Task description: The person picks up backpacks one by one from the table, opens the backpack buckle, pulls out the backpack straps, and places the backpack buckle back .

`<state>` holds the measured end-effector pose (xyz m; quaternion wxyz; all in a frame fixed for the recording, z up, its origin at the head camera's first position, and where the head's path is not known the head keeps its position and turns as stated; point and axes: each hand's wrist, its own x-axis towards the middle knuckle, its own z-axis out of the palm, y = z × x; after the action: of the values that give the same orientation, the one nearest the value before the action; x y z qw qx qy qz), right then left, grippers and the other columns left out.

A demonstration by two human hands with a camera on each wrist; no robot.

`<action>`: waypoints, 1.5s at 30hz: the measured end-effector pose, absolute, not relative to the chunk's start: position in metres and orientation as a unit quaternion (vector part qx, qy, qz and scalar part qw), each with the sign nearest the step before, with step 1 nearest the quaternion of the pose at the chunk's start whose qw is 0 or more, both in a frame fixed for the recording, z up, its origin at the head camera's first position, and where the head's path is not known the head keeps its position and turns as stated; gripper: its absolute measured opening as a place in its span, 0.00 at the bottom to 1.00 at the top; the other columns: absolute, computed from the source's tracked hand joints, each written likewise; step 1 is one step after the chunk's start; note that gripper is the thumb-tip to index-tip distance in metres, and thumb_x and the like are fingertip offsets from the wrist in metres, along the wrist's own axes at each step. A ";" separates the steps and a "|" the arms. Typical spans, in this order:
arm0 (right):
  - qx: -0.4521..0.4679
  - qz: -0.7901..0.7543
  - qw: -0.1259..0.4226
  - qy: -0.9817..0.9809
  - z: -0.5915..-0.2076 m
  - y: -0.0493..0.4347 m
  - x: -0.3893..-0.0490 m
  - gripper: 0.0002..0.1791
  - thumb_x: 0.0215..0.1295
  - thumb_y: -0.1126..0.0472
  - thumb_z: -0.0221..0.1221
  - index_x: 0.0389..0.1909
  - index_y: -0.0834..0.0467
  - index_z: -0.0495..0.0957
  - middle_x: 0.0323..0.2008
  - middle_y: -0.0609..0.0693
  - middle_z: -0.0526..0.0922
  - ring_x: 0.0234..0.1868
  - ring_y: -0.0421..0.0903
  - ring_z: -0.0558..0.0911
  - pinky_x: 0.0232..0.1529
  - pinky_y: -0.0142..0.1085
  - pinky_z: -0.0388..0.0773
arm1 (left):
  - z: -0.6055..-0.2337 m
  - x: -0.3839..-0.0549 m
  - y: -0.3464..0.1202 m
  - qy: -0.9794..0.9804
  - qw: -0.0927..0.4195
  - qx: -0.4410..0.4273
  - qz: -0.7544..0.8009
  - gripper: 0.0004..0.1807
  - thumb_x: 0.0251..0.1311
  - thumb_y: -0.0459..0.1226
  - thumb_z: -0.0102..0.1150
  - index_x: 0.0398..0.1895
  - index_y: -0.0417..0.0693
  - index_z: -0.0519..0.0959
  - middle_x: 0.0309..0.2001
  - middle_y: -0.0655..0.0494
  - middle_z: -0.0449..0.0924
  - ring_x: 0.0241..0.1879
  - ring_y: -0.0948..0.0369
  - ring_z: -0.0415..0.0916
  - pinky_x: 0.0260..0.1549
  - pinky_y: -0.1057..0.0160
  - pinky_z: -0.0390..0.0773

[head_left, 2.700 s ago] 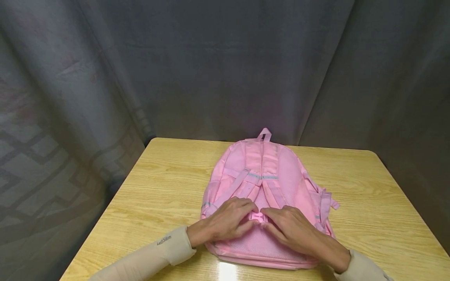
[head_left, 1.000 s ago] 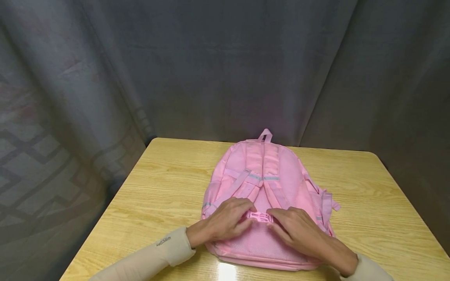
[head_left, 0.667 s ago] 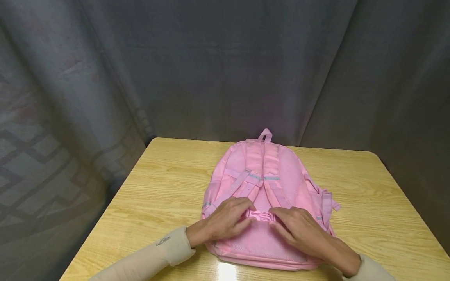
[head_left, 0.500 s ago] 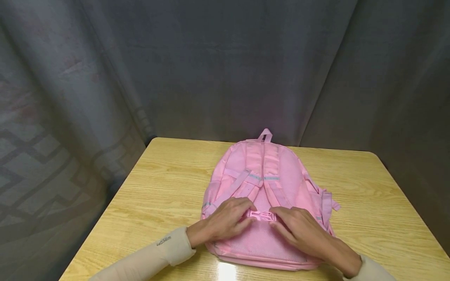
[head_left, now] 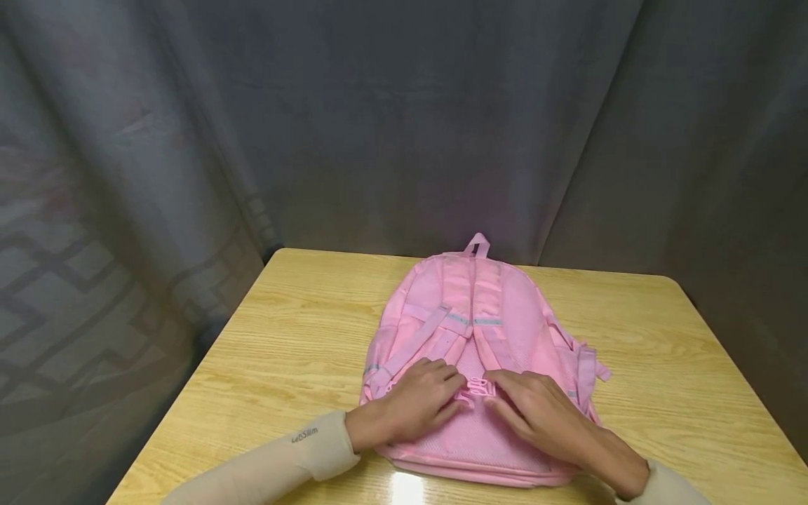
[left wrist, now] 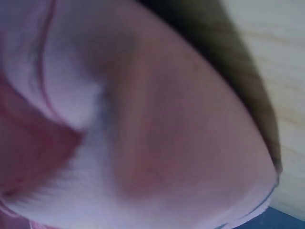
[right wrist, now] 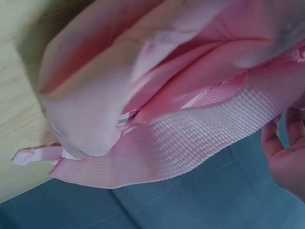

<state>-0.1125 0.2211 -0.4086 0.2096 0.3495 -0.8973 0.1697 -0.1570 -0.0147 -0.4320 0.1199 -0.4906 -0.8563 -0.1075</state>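
Note:
A pink backpack [head_left: 517, 301] lies on the table with its shoulder straps facing up. Low on its back panel, my left hand [head_left: 419, 400] pinches one pink half of a side-release buckle [head_left: 465, 398], mostly covered by the fingers. Opposite it, my right hand [head_left: 536, 407] holds the other buckle half [head_left: 482, 386] between thumb and fingers. The two halves sit close together but out of line. In the right wrist view, the right hand [right wrist: 288, 162] shows at the edge beside a wide pink strap [right wrist: 190, 138]. Pink fabric [left wrist: 181, 133] fills the left wrist view, blurred.
The wooden table [head_left: 303, 322] extends on both sides of the backpack. Grey curtains [head_left: 404, 126] hang behind it and at the sides. A loose strap end [head_left: 602, 372] sticks out at the backpack's right side.
The buckle was together between my hands at first, then its halves drew apart as the right hand moved right. The left hand has since shifted slightly right, its half now tilted and lower.

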 end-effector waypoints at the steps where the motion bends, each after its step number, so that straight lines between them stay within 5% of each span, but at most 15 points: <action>1: 0.350 0.169 0.209 -0.897 -0.408 0.221 -0.112 0.11 0.59 0.62 0.64 0.44 0.57 0.80 0.34 0.42 0.85 0.31 0.36 0.82 0.32 0.33 0.81 | -0.433 -0.156 -0.014 -0.857 0.121 -0.491 -0.099 0.14 0.68 0.52 0.57 0.44 0.55 0.81 0.42 0.62 0.82 0.41 0.65 0.76 0.43 0.67 0.75; 18: 0.350 0.175 0.194 -0.900 -0.407 0.217 -0.113 0.12 0.59 0.62 0.65 0.45 0.57 0.80 0.30 0.37 0.80 0.28 0.31 0.77 0.31 0.31 0.80 | -0.433 -0.152 -0.011 -0.856 0.124 -0.499 -0.052 0.15 0.67 0.57 0.56 0.39 0.60 0.84 0.39 0.65 0.81 0.38 0.67 0.74 0.42 0.67 0.72; 29: 0.347 0.176 0.190 -0.901 -0.405 0.216 -0.114 0.13 0.59 0.61 0.65 0.45 0.57 0.80 0.26 0.33 0.74 0.27 0.29 0.72 0.30 0.30 0.79 | -0.412 -0.163 -0.026 -0.840 0.002 -0.452 -0.299 0.31 0.61 0.53 0.66 0.60 0.47 0.73 0.48 0.57 0.82 0.48 0.67 0.79 0.52 0.71 0.78; 36: 0.357 0.173 0.191 -0.898 -0.407 0.214 -0.115 0.13 0.62 0.57 0.65 0.46 0.57 0.80 0.24 0.31 0.68 0.26 0.28 0.68 0.29 0.29 0.77 | -0.403 -0.165 -0.021 -0.790 -0.099 -0.353 -0.491 0.17 0.66 0.44 0.63 0.51 0.41 0.79 0.40 0.57 0.84 0.38 0.69 0.81 0.42 0.73 0.82; 45: 0.371 0.169 0.204 -0.890 -0.408 0.211 -0.116 0.13 0.64 0.55 0.64 0.45 0.57 0.80 0.30 0.38 0.81 0.27 0.31 0.76 0.29 0.29 0.77 | -0.405 -0.162 -0.012 -0.720 -0.237 -0.240 -0.607 0.06 0.63 0.33 0.64 0.40 0.39 0.82 0.30 0.48 0.85 0.30 0.44 0.84 0.32 0.53 0.87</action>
<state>-0.1156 0.2106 -0.4084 0.2044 0.3710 -0.8900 0.1687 -0.1616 -0.0116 -0.4046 -0.2365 -0.2396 -0.7201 -0.6068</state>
